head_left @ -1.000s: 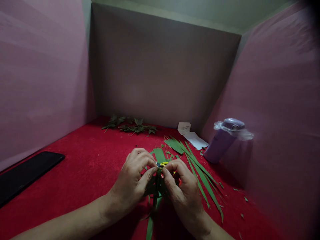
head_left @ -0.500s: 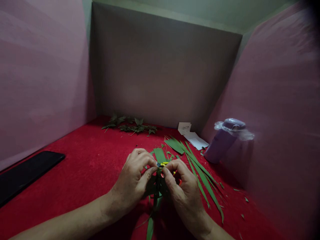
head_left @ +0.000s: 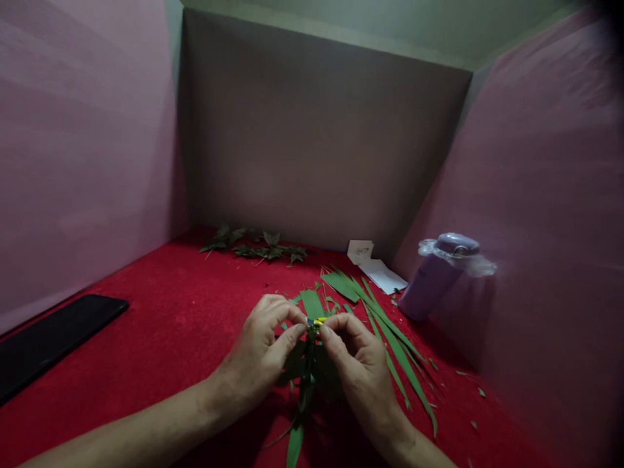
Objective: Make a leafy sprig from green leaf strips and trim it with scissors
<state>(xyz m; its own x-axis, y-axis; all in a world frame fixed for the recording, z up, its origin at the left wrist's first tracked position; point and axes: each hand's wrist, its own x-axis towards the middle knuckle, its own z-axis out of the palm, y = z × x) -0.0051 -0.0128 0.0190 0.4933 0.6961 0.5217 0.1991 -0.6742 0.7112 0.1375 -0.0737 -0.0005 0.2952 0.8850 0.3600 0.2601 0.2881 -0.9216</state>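
Thumb and forefinger of my left hand (head_left: 266,341) pinch the top of a dark green bundle of folded leaves (head_left: 307,374). My right hand (head_left: 358,354) pinches the same bundle from the other side, its fingertips close to the left ones. The bundle hangs down between both hands toward the near edge of the view, with a long leaf strip (head_left: 294,445) below it. Just behind my fingertips lies a tool with yellow on its handles (head_left: 319,321), mostly hidden by the hands and the leaves.
Long green leaf blades (head_left: 397,344) lie on the red cloth (head_left: 170,338) to the right, among small scraps. Leafy sprigs (head_left: 268,250) rest at the back. White papers (head_left: 383,275) and a purple bottle (head_left: 431,283) stand back right; a black phone (head_left: 58,341) lies left.
My right hand's fingers have shifted slightly and the red part beside them is now mostly covered. The left hand keeps its pinch in nearly the same place.
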